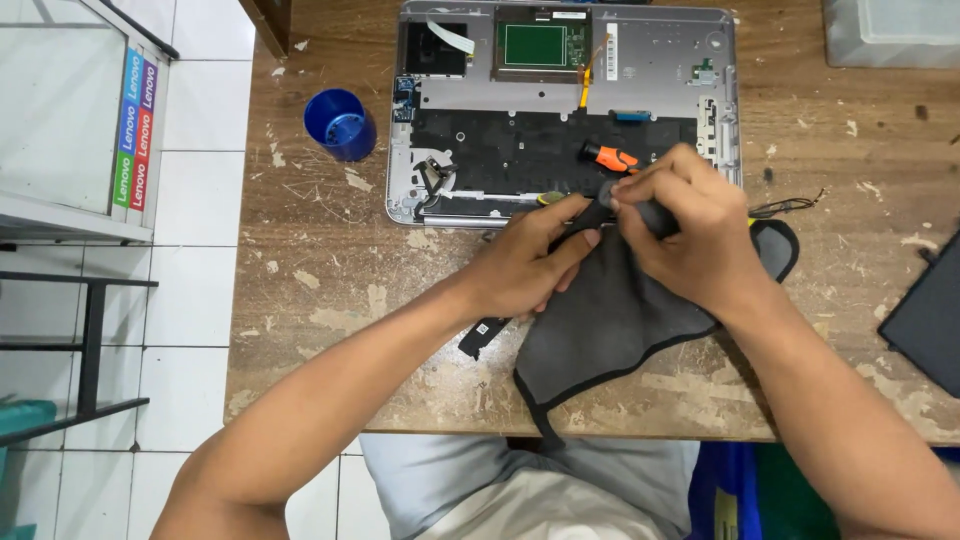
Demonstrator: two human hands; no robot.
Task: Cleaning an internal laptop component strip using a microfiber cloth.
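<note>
We take the opened silver laptop chassis, lying with its inner side up at the far edge of the worn wooden table, as our landmark. To its left stands a small blue plastic cup. Just in front of the chassis, toward us, our left hand closes around a slim black component, pinching its upper end between thumb and fingers; a black strip shows below that hand, though we cannot tell whether it is the same piece. Directly right of it, our right hand is clenched over the same spot, pressing down on the component with a fold of the dark grey cloth that spreads across the table in front of the chassis. An orange-and-black screwdriver rests on the black keyboard backing inside the chassis, just behind our right knuckles. Further right, a dark flat panel lies at the table's edge.

We judge that we are wiping the component clean. The next move calls for turning it steadily in the left hand while the cloth works along it.
</note>
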